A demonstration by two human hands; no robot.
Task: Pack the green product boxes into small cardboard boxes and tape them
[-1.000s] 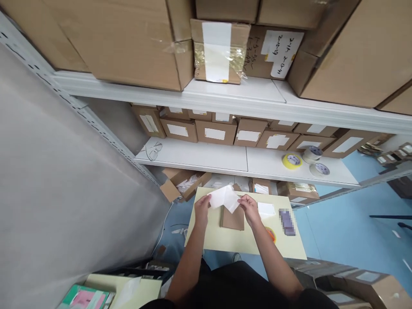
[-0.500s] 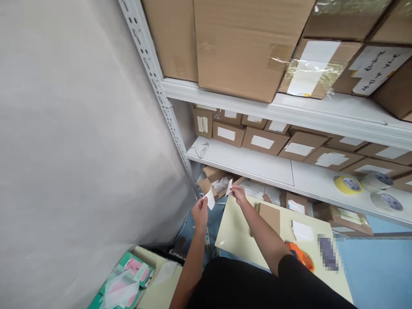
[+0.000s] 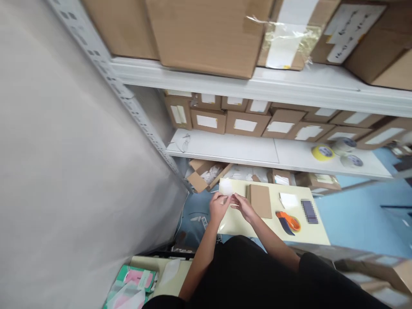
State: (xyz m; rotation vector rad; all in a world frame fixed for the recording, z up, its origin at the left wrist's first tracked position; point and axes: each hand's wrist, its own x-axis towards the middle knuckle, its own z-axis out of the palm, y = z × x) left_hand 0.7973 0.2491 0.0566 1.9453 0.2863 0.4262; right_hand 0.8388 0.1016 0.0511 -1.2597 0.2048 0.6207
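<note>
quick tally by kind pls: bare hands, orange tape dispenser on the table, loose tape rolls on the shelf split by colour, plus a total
Left hand and right hand: 2
Orange tape dispenser: 1
Yellow tape roll: 1
Whitish tape rolls: 2
Total: 6

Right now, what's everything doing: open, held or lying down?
White paper: held up
Left hand: gripping the paper
Right hand: close by, grip unclear
Low box: open
Brown cardboard: lying down
Orange tape dispenser: lying down
Yellow tape: lying flat
Glasses: resting, folding unclear
</note>
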